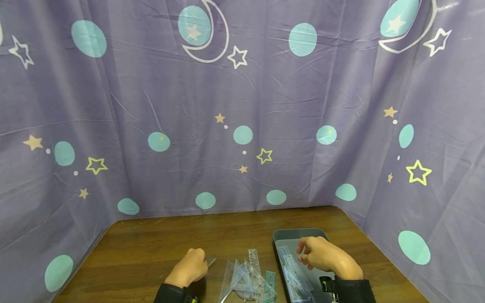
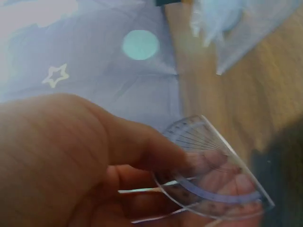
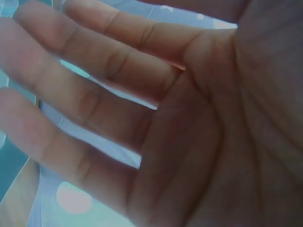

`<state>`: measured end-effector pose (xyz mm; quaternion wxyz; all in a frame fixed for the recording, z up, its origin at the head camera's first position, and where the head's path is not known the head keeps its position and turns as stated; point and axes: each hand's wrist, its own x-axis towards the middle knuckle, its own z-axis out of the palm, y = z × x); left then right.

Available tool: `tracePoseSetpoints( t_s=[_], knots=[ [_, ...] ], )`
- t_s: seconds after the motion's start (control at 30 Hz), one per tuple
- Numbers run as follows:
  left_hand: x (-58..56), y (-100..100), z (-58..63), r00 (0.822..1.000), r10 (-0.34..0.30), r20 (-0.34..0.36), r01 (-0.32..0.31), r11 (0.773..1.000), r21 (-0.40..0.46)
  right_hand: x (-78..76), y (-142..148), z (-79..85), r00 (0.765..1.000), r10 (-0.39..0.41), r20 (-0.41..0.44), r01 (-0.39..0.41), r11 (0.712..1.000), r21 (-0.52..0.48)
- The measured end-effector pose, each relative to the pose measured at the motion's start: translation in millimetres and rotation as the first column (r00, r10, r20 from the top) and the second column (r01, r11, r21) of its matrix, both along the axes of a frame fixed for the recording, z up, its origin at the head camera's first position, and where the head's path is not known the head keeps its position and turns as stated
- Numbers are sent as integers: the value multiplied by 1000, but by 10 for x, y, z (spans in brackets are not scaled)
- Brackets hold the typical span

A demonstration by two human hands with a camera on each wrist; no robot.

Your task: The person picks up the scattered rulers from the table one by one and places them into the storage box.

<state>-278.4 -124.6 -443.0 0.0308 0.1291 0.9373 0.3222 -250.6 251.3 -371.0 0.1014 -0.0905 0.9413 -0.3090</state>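
My left hand (image 1: 190,266) pinches a clear half-round protractor (image 2: 213,189) between thumb and fingers, above the table left of a pile. In the left wrist view the thumb lies across its curved side. My right hand (image 1: 321,253) is over the grey tray (image 1: 278,235), with fingers spread and loosely bent and nothing in them; its bare palm (image 3: 199,142) fills much of the right wrist view. Beneath and left of it, several clear bluish rulers (image 1: 293,269) lie in the tray.
Between the hands, clear set squares (image 1: 242,277) and other see-through drawing pieces overlap in a pile. A clear ruler (image 1: 253,257) sticks out at its back, and a green ruler (image 1: 270,280) lies on its right. A purple patterned curtain (image 1: 242,105) surrounds the wooden table (image 1: 227,231).
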Motion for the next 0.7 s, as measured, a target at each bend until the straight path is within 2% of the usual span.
tracePoseSetpoints(
  t_s=[0.1, 0.27, 0.4, 0.57, 0.7],
  knots=[
    [-18, -19, 44, 997, -13, -76, 16, 999, 35, -6, -9, 29, 998, 52, -41, -53, 998, -21],
    [5, 55, 168, 993, -42, -112, 57, 989, 137, -8, -37, 45, 975, 131, -179, -138, 990, -29],
    [51, 132, 283, 984, -56, -168, 86, 981, 174, -3, -97, 50, 956, 138, -258, -153, 988, -38],
    [126, 200, 432, 969, -49, -243, 97, 977, 189, -6, -208, 75, 945, 146, -292, -178, 980, -86],
    [177, 256, 547, 952, -32, -305, 104, 969, 225, -23, -322, 118, 930, 159, -330, -199, 976, -88]
  ],
)
